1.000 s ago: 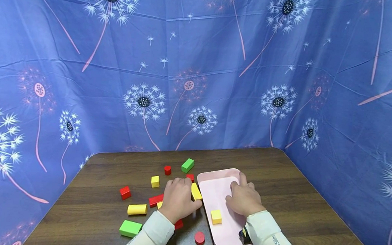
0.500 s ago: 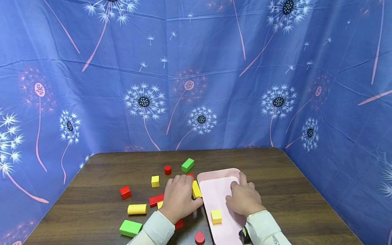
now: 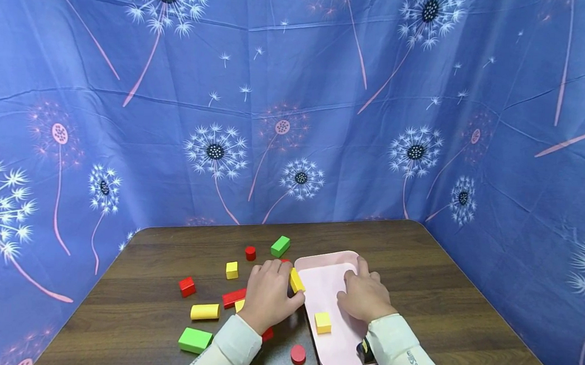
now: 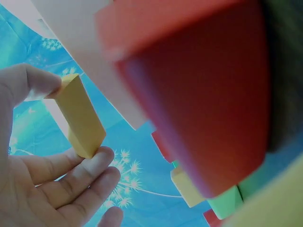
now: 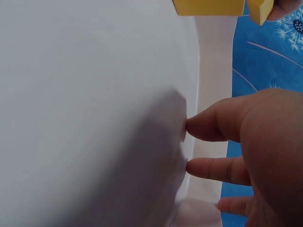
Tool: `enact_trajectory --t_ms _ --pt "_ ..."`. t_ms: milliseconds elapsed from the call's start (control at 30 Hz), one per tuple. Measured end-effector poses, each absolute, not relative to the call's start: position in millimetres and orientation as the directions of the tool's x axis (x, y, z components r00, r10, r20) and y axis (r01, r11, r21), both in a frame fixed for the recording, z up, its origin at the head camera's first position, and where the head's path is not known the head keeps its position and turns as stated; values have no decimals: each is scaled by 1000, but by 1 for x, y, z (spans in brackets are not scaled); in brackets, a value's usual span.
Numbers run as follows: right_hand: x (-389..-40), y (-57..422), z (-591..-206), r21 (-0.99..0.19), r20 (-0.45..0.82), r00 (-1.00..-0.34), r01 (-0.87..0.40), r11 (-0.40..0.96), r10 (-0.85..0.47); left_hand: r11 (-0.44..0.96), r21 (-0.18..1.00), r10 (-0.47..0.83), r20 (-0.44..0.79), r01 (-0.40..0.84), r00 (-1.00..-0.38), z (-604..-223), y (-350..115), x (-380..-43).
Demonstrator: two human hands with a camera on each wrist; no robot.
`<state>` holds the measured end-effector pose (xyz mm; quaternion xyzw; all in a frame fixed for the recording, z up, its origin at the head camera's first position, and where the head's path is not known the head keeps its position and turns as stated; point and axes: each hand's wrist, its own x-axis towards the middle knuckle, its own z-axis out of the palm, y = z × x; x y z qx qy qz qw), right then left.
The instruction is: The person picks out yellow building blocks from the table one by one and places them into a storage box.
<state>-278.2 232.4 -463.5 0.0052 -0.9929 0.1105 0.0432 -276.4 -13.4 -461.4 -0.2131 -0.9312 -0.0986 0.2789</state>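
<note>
My left hand (image 3: 269, 295) pinches a yellow rectangular block (image 3: 297, 281) between thumb and fingertips, just left of the pink tray (image 3: 307, 348). In the left wrist view the yellow block (image 4: 78, 116) appears raised, the thumb (image 4: 45, 82) on one end and fingers at the other. My right hand (image 3: 365, 297) lies over the right part of the tray. In the right wrist view its fingertips (image 5: 201, 124) touch the inside of the tray (image 5: 215, 56), with nothing held. One yellow cube (image 3: 322, 323) sits in the tray.
Left of the tray lie a green block (image 3: 195, 340), a yellow cylinder (image 3: 204, 311), red blocks (image 3: 186, 286) and a yellow cube (image 3: 232, 270). A red disc (image 3: 298, 355) lies near the tray's front left. Farther back are a green block (image 3: 280, 246) and a red cylinder (image 3: 250, 253).
My left hand has shifted slightly right and away from me, carrying the yellow block toward the tray's left rim. The right hand and tray have stayed still.
</note>
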Motion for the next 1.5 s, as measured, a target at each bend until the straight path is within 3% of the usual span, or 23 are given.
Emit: enact_trajectory --t_ms 1000,1500 --pt "-279 232 -466 -217 111 -994 -30 976 -5 845 58 446 470 531 -762 -455 -2 -264" --pt "-278 232 -464 -217 101 -995 -27 976 -5 818 -11 506 490 575 -710 -455 3 -257"
